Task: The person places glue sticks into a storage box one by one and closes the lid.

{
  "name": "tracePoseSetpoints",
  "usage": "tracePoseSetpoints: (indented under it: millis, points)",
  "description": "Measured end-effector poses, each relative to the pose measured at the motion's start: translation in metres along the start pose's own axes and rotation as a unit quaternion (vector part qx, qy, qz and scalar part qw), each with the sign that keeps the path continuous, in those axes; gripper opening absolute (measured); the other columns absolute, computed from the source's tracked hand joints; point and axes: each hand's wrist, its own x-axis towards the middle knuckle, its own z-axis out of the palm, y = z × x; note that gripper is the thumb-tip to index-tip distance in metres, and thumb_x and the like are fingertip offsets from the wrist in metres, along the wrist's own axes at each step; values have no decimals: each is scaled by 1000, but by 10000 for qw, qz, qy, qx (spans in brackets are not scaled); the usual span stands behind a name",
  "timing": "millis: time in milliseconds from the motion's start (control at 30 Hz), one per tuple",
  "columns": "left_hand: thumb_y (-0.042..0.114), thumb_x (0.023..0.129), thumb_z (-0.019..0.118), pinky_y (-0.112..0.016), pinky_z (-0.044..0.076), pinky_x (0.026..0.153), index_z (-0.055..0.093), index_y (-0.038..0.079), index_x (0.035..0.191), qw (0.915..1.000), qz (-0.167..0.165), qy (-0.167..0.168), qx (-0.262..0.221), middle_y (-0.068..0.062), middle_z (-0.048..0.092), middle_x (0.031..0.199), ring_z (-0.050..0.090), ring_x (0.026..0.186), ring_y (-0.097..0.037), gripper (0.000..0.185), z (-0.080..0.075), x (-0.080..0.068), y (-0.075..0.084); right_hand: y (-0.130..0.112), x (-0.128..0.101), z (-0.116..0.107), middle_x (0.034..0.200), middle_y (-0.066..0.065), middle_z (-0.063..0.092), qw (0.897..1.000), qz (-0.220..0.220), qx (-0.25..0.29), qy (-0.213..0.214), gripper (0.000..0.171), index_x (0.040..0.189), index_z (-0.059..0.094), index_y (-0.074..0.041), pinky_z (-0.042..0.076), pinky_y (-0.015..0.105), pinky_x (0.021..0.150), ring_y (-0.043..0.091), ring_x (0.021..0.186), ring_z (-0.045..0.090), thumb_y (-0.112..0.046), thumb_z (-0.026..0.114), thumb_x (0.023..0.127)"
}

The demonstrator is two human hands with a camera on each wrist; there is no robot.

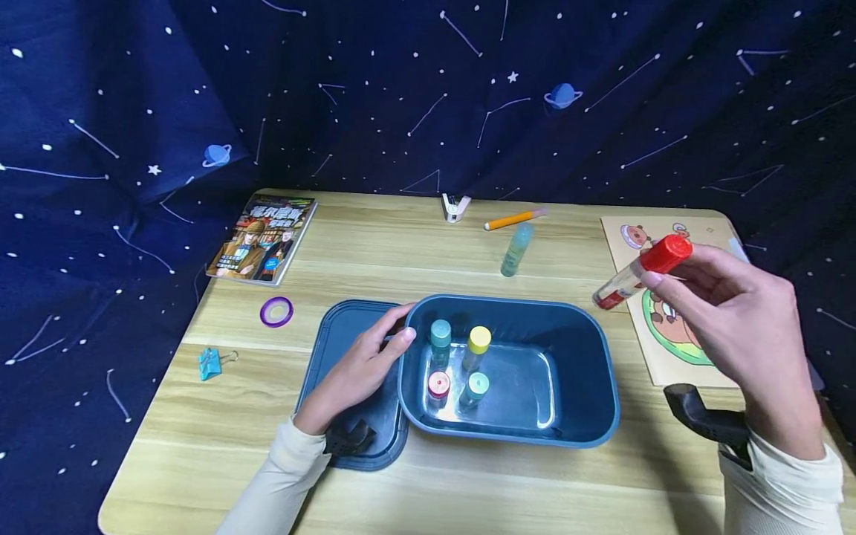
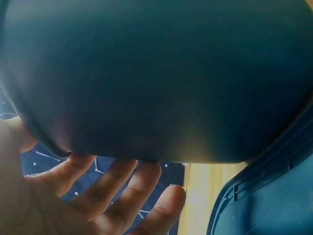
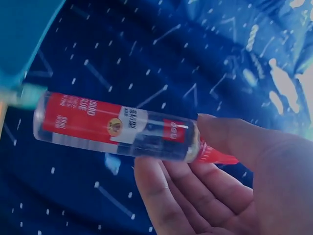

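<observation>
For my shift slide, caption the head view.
Right hand holds a red-capped glue bottle; left hand touches a blue bin containing four bottles.

Inside the bin (image 1: pixel 583 375), four bottles (image 1: pixel 478 342) block the left, leaving room rightward.

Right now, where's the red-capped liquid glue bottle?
Head view, right side: the liquid glue bottle is tilted cap-up in the right hand, just right of the blue bin, partly in front of the cartoon-printed sheet.

“LIQUID GLUE” and the brand “deli” are printed on the red-capped bottle (image 3: pixel 117 126); Chinese characters, too small to be read surely, are carried by the book (image 1: pixel 261 241).
</observation>
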Motion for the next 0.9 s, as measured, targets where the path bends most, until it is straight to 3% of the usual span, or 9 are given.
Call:
tracePoseSetpoints:
  millis: [233,367,467,700,900]
  points:
    - [31,113,43,-60,37,120,41,17,157,10000,1,8,7,-12,48,160,48,145,-32,47,0,0,0,-18,-22,11,100,-24,73,9938,-376,101,-1038,40,120,74,-9,53,5,71,-7,78,71,1,84,83]
    - [31,113,43,-60,37,120,40,16,158,10000,-6,7,28,-13,47,160,48,145,-33,47,0,0,0,-18,-29,25,101,-8,78,9828,-556,-40,-1758,39,121,73,-14,55,9,68,-5,77,72,-6,85,84]
    - [30,113,43,-61,37,120,40,15,157,10000,0,14,27,-14,46,160,48,145,-34,47,0,0,1,-15,-31,39,104,5,78,9723,-557,55,-2271,36,120,72,-14,57,11,73,-4,86,73,-9,84,86]
    - [30,113,43,-61,37,120,40,15,158,10000,-22,20,9,-14,46,160,47,145,-34,48,0,1,0,-7,-32,65,106,6,76,9501,-508,116,-3076,34,117,68,-11,63,25,78,10,91,75,-5,83,87]
    - [30,113,43,-60,38,119,40,15,158,10000,-9,32,24,-14,47,159,48,144,-34,47,0,0,-2,-3,-32,70,103,5,75,9376,-456,89,-3445,31,113,66,-10,63,28,77,9,88,75,-1,81,86]
